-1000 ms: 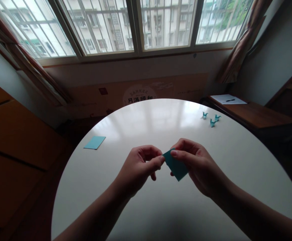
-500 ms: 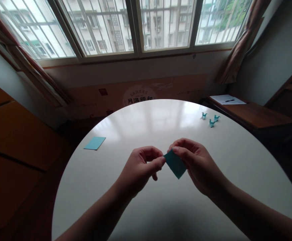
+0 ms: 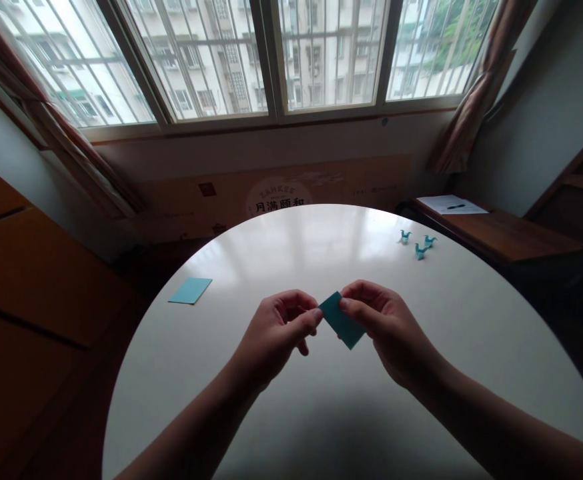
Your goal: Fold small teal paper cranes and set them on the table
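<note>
A small square of teal origami paper (image 3: pixel 342 323) is held up above the white table, one corner pointing down toward me. My left hand (image 3: pixel 284 330) pinches its left corner between thumb and forefinger. On the other side, my right hand (image 3: pixel 384 327) grips the upper right edge, its thumb on the near face and its other fingers partly hidden behind. Whether the paper is folded in layers I cannot tell. Farther off to the left lies a flat light-blue paper sheet or stack (image 3: pixel 190 291). Three small folded teal paper birds (image 3: pixel 420 251) stand at the far right.
The round white table (image 3: pixel 221 413) fills the space before me. Beyond its right edge a brown wooden desk (image 3: pixel 526 237) bears a white sheet (image 3: pixel 446 205) with a pen (image 3: pixel 455 207). A barred window, curtains and a printed cardboard panel (image 3: pixel 171 193) are behind the table.
The teal paper has shifted slightly left and turned a little, with more of its top corner showing. Both hands stay on it. The whole view has tilted up slightly.
</note>
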`<state>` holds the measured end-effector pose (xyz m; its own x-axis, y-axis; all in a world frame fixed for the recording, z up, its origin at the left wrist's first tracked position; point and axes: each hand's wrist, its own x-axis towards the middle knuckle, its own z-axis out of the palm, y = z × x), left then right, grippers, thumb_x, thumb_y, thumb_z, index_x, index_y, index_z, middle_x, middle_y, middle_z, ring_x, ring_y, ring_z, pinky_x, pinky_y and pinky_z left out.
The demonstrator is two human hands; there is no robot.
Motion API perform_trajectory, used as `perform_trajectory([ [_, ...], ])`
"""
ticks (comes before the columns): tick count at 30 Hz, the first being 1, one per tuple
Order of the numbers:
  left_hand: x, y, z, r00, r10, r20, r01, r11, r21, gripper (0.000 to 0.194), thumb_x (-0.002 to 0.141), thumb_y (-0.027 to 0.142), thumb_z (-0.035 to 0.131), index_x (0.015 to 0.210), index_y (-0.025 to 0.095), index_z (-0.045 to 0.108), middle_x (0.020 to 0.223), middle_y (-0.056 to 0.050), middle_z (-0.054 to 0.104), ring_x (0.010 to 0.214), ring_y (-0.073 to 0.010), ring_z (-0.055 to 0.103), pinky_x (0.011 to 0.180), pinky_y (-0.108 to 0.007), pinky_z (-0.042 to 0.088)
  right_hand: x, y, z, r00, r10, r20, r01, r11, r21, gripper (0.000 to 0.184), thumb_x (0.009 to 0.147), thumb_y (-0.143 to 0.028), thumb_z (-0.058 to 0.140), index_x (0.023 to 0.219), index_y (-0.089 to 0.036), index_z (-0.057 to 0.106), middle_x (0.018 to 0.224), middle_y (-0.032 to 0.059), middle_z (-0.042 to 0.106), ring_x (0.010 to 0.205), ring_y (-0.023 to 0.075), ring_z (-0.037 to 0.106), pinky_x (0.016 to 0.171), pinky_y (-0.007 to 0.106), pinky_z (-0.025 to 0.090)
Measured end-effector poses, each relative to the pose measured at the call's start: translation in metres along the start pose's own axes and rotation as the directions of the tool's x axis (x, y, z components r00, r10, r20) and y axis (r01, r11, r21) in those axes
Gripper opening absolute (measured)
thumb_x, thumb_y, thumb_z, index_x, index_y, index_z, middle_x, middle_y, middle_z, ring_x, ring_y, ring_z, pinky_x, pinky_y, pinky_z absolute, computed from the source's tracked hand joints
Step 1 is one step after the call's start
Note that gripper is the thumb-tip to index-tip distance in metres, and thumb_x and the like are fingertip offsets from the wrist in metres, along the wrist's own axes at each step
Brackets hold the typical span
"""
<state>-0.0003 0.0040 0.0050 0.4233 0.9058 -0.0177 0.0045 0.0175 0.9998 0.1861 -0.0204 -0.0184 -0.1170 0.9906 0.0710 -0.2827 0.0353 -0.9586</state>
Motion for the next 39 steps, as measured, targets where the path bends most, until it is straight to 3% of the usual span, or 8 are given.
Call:
perform_trajectory([
  [6,0.000,-0.003,-0.003,0.988,0.150,-0.036,-0.134,0.950,0.281,0.022,0.086,0.037,0.072,0.094,0.016,0.071,0.089,-0.006,0.067,0.078,-0.0182,0.061,0.055,-0.024,0.051,0.004,-0.001,0.000,0.998,-0.049,0.039,0.057,0.974,-0.220,0.020,0.085,-0.036,0.075,0.082,-0.016,0.071,0.074,0.0019,0.066,0.068,0.0158,0.058,0.057,0.025,0.046],
  [11,-0.003,-0.004,0.002,0.981,0.187,-0.050,-0.155,0.913,0.377,0.017,0.088,0.030,0.068,0.083,0.015,0.071,0.082,-0.006,0.068,0.075,-0.0189,0.062,0.056,-0.025,0.050,0.003,0.000,0.005,0.994,0.004,0.110,0.027,0.962,-0.273,0.019,0.081,-0.033,0.078,0.082,-0.014,0.074,0.075,0.0046,0.069,0.068,0.0180,0.061,0.057,0.027,0.047],
  [17,-0.002,0.003,-0.003,0.988,0.137,-0.067,-0.111,0.948,0.297,0.018,0.086,0.031,0.068,0.080,0.014,0.070,0.077,-0.005,0.067,0.066,-0.0161,0.059,0.054,-0.025,0.050,0.006,-0.004,-0.005,0.977,0.085,0.196,-0.042,0.976,-0.214,0.023,0.082,-0.037,0.079,0.085,-0.014,0.075,0.078,0.0049,0.071,0.072,0.0184,0.063,0.063,0.029,0.049],
  [25,0.004,0.013,-0.017,0.960,0.082,-0.267,-0.062,0.995,0.084,0.023,0.076,0.034,0.079,0.075,0.012,0.071,0.067,-0.002,0.063,0.058,-0.0125,0.054,0.049,-0.022,0.044,0.017,-0.013,-0.022,0.978,0.108,0.178,-0.042,0.941,-0.336,0.028,0.080,-0.042,0.080,0.088,-0.015,0.077,0.082,0.0064,0.074,0.075,0.0192,0.065,0.069,0.033,0.052],
  [30,0.011,0.012,-0.034,0.825,0.036,-0.563,-0.147,0.977,-0.154,0.036,0.060,0.035,0.090,0.080,0.014,0.069,0.070,0.001,0.060,0.062,-0.0104,0.052,0.048,-0.019,0.039,0.025,-0.013,-0.032,0.998,0.033,-0.044,-0.045,0.951,-0.306,0.033,0.078,-0.046,0.081,0.088,-0.015,0.076,0.085,0.0084,0.075,0.079,0.0213,0.069,0.068,0.033,0.054],
  [34,0.013,0.003,-0.027,0.935,-0.215,-0.280,0.086,0.907,-0.412,0.039,0.059,0.034,0.092,0.078,0.015,0.065,0.067,0.003,0.057,0.060,-0.0098,0.052,0.044,-0.017,0.033,0.022,-0.008,-0.026,0.995,-0.096,-0.018,0.088,0.958,-0.272,0.033,0.083,-0.044,0.078,0.102,-0.017,0.074,0.102,0.0109,0.075,0.088,0.0235,0.069,0.073,0.038,0.057],
  [37,0.010,-0.004,-0.012,0.926,-0.369,-0.086,0.274,0.809,-0.521,0.035,0.061,0.031,0.089,0.075,0.015,0.062,0.064,0.003,0.055,0.054,-0.0080,0.050,0.042,-0.016,0.028,0.014,-0.006,-0.018,0.957,-0.220,0.186,0.265,0.927,-0.266,0.044,0.085,-0.032,0.078,0.127,-0.028,0.065,0.126,0.0083,0.068,0.111,0.0252,0.065,0.092,0.045,0.054],
  [39,0.008,-0.007,-0.004,0.910,-0.414,0.009,0.357,0.773,-0.524,0.031,0.064,0.030,0.086,0.078,0.014,0.063,0.065,0.003,0.055,0.052,-0.0072,0.048,0.041,-0.016,0.025,0.010,-0.006,-0.013,0.916,-0.279,0.286,0.355,0.898,-0.260,0.042,0.085,-0.027,0.078,0.126,-0.031,0.066,0.131,0.0074,0.065,0.121,0.0265,0.060,0.100,0.047,0.050],
])
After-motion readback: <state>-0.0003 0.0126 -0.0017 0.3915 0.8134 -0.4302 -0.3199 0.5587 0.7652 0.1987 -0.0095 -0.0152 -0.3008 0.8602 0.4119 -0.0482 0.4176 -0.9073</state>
